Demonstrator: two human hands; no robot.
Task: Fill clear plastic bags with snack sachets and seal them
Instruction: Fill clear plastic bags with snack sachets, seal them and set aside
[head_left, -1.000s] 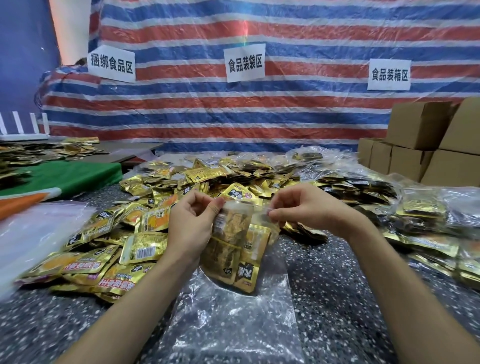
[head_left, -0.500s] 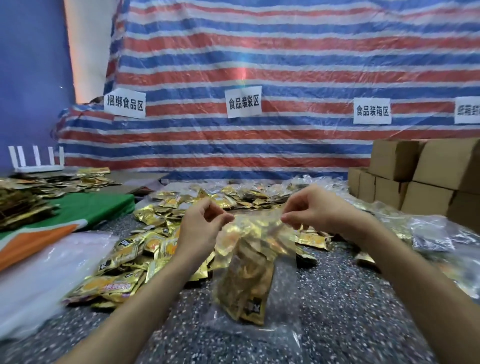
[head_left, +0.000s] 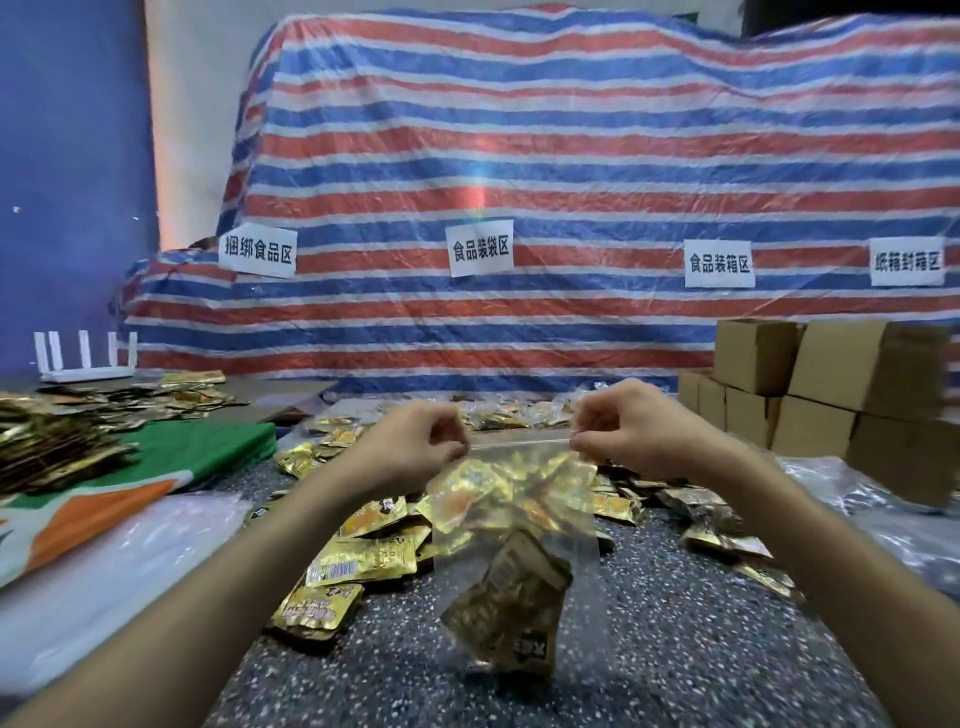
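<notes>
While the clear plastic bag (head_left: 519, 540) hangs nearest the camera, its lower end close to the speckled tabletop (head_left: 675, 649) or resting on it (I cannot tell which), it already holds its load. One dark gold sachet (head_left: 511, 613) has slid to the bottom and several more bunch together higher up.

Just above, the left hand (head_left: 410, 447) and the right hand (head_left: 628, 431) each grip a top corner of the bag. Their fingers (head_left: 592, 421) are curled tight and pinch the film, stretching the zip strip (head_left: 519, 443) taut between them. Filling of this bag looks finished and the sealing step seems to be in hand. Whether the strip is pressed shut along its length cannot be made out.

Beyond and beside the bag, a heap of loose sachets (head_left: 363, 556) lies unpacked across the tabletop, so most of the job is probably ahead. A pile of flat clear film (head_left: 130, 561) lies to the left, likely spare bags, and more gold packets (head_left: 57, 447) sit past a green and orange cloth (head_left: 171, 467).

Farther back on the right stand cardboard boxes (head_left: 831, 395). A red, white and blue striped tarp (head_left: 519, 156) carrying paper signs (head_left: 480, 247) closes off the rear.
</notes>
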